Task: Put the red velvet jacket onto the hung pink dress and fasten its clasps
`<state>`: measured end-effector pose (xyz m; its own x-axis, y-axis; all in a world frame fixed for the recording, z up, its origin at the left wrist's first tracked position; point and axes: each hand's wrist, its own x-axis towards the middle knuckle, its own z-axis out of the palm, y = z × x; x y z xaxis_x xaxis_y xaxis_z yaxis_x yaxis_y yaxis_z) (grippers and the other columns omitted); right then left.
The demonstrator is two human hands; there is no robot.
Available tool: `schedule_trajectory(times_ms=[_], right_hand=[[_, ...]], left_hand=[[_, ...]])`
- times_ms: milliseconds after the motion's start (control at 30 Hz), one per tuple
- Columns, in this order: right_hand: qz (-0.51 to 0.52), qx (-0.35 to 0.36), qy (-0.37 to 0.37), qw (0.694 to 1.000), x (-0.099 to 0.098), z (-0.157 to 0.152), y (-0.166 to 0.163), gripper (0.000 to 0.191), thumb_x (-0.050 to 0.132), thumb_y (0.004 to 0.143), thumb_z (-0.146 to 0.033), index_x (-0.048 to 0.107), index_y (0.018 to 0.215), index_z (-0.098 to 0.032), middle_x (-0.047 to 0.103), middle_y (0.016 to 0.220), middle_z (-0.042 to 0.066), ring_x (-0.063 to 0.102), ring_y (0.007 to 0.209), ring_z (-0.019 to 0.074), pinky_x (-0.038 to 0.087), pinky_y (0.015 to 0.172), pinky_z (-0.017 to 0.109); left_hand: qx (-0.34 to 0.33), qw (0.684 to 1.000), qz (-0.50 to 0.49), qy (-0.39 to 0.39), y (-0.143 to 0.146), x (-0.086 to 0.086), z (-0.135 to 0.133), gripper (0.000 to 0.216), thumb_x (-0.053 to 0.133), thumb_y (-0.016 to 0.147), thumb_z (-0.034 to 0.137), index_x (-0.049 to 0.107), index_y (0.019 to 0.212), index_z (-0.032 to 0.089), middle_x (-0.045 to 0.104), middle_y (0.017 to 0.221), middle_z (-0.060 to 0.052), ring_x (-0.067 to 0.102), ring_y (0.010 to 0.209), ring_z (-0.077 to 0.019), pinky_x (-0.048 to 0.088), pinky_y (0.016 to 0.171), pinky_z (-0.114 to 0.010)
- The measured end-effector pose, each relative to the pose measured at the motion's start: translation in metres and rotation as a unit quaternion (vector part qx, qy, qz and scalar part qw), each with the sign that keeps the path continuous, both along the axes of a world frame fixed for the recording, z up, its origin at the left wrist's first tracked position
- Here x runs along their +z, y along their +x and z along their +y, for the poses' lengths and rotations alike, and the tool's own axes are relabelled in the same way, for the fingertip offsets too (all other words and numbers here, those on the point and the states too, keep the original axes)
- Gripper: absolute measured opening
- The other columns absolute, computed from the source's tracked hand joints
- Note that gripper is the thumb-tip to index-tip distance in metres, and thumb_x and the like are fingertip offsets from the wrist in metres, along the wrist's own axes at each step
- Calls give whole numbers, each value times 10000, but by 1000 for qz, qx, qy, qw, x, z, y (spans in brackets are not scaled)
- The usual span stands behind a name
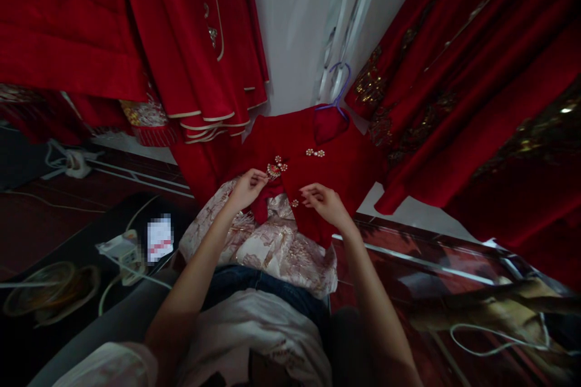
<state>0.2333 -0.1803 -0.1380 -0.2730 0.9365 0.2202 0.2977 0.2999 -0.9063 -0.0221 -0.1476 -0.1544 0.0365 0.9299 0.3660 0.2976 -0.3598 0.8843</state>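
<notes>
A red jacket (295, 127) hangs on a purple hanger (339, 94), its lower front spread toward me. Jewelled flower fasteners (315, 153) sit on it, along with a fan-shaped ornament (273, 170) at the front opening. My left hand (247, 189) is closed in a pinch on the jacket's front edge, fingertips right beside that ornament. To the right of the opening, my right hand (325, 204) has its fingertips drawn together near a lower flower fastener (295, 203); what they hold, if anything, is too small to make out. Pale patterned brocade (263, 248) covers my lap beneath the jacket.
Red garments (190, 42) hang at the left, and more with gold decoration (454, 72) hang at the right. A dark surface at my left bears a white box-like item (127, 254) with a cable and a round clear container (40, 290). Bags (494, 314) lie at the lower right.
</notes>
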Motion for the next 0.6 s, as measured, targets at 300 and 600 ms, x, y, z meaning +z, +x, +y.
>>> schedule_trajectory(times_ms=[300, 600], right_hand=[[-178, -7, -6, 984, -12, -9, -15, 319, 673, 774, -259, 566, 1066, -191, 660, 825, 23, 640, 678, 140, 502, 636, 258], [-319, -168, 92, 928, -25, -12, -41, 199, 589, 736, -161, 498, 907, -204, 556, 950, 42, 561, 726, 150, 387, 603, 249]], left_hand=[[-46, 982, 179, 27, 13, 3, -50, 168, 611, 687, 78, 600, 829, 166, 588, 738, 18, 524, 622, -90, 420, 597, -207], [-170, 973, 151, -41, 32, -12, -64, 231, 599, 818, 248, 650, 1033, 179, 655, 886, -26, 608, 680, -96, 474, 607, -202]])
